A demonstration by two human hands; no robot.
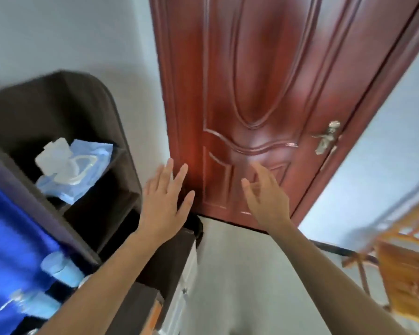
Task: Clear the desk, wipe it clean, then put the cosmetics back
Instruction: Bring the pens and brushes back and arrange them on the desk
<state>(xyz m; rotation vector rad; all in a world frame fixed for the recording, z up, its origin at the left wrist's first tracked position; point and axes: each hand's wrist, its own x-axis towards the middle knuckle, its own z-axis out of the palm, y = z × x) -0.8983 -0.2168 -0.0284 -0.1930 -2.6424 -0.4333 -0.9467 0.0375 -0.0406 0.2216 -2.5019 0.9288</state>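
Left hand (165, 209) and right hand (269, 197) are open, fingers spread, before a red-brown door (264, 81) above pale floor (240, 274); a wipes pack (75, 170) lies in the dark shelf (58, 100) at left, pale blue bottles (61, 269) below it

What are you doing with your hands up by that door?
A person has both hands raised and empty, fingers spread. The left hand is next to a dark fabric shelf. The right hand is in front of a reddish-brown door. A blue pack of wipes lies on the shelf, and neither hand is touching it. No desk shows in this view, and the picture is blurred.
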